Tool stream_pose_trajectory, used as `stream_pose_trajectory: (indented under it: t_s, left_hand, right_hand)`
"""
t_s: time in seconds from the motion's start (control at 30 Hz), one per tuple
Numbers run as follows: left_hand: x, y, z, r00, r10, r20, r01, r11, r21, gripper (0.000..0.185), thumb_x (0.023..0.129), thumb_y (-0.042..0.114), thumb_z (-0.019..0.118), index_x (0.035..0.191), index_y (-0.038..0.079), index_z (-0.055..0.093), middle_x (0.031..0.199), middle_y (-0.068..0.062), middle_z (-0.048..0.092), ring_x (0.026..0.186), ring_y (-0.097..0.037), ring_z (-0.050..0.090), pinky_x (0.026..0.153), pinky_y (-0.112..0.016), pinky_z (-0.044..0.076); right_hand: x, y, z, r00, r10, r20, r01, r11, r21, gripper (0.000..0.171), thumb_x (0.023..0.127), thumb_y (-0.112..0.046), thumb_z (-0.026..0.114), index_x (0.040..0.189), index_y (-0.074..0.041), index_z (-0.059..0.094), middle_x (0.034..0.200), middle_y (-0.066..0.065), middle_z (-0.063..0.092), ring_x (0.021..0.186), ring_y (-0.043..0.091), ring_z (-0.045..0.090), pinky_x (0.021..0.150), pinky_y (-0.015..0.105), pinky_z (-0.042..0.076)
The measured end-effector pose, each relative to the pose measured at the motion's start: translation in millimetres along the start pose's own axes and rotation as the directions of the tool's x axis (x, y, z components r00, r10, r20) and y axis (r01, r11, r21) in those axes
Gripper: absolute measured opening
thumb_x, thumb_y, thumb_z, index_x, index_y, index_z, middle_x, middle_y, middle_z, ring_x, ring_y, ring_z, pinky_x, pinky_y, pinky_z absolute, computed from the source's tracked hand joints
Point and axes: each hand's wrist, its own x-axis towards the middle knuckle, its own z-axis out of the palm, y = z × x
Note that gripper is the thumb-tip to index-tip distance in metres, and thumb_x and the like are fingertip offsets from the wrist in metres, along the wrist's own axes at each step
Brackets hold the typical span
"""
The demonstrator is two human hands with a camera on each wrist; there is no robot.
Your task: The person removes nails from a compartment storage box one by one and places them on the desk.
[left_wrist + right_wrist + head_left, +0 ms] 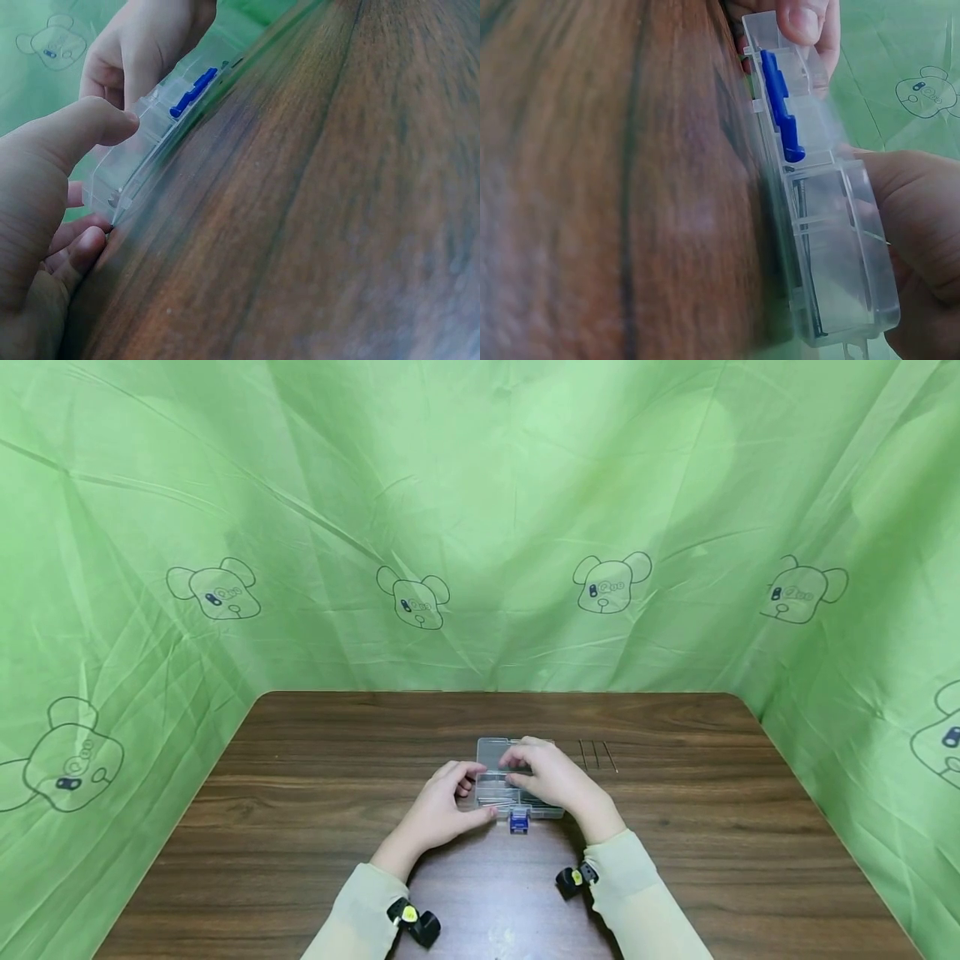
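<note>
A clear plastic compartment box (491, 793) with a blue latch (519, 822) at its front stands on the table, its transparent lid (491, 750) swung open at the back. My left hand (442, 806) grips the box's left end, thumb at the front wall and fingertips at the left side. Over the right half, my right hand (551, 772) reaches down with bent fingers, thumb and forefinger apart. Long thin metal nails (804, 247) lie inside the box, partly seen through its wall. To its right, three thin nails (597, 755) lie side by side on the wood.
The dark brown wooden table (300, 843) extends around the box on all sides. Green fabric (510, 485) printed with bear-head outlines hangs behind and beside it. Each sleeve carries a black wrist camera (423, 928).
</note>
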Motion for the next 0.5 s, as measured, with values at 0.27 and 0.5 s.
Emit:
stream_pose_trajectory:
  t_s: [0.27, 0.5]
  left_hand:
    - [-0.1, 0.8, -0.2, 1.0, -0.003, 0.0, 0.003, 1.0, 0.001, 0.064, 0.085, 0.038, 0.094, 0.139, 0.013, 0.069, 0.113, 0.005, 0.063, 0.099, -0.009, 0.061, 0.092, -0.032, 0.055]
    - [-0.8, 1.8, -0.7, 1.0, -0.008, 0.001, 0.008, 1.0, 0.007, 0.064, 0.085, 0.039, 0.094, 0.138, 0.014, 0.07, 0.114, 0.005, 0.063, 0.099, -0.01, 0.061, 0.092, -0.033, 0.054]
  right_hand:
    - [-0.2, -0.8, -1.2, 1.0, 0.001, 0.019, -0.001, 1.0, 0.002, 0.018, 0.096, -0.006, 0.083, 0.113, -0.007, 0.077, 0.109, 0.004, 0.073, 0.097, 0.02, 0.072, 0.091, 0.039, 0.06]
    - [-0.3, 2.2, 0.0, 0.999, -0.031, 0.01, 0.031, 0.999, 0.036, 0.021, 0.094, -0.004, 0.085, 0.112, -0.008, 0.075, 0.105, 0.005, 0.073, 0.094, 0.021, 0.071, 0.088, 0.04, 0.06]
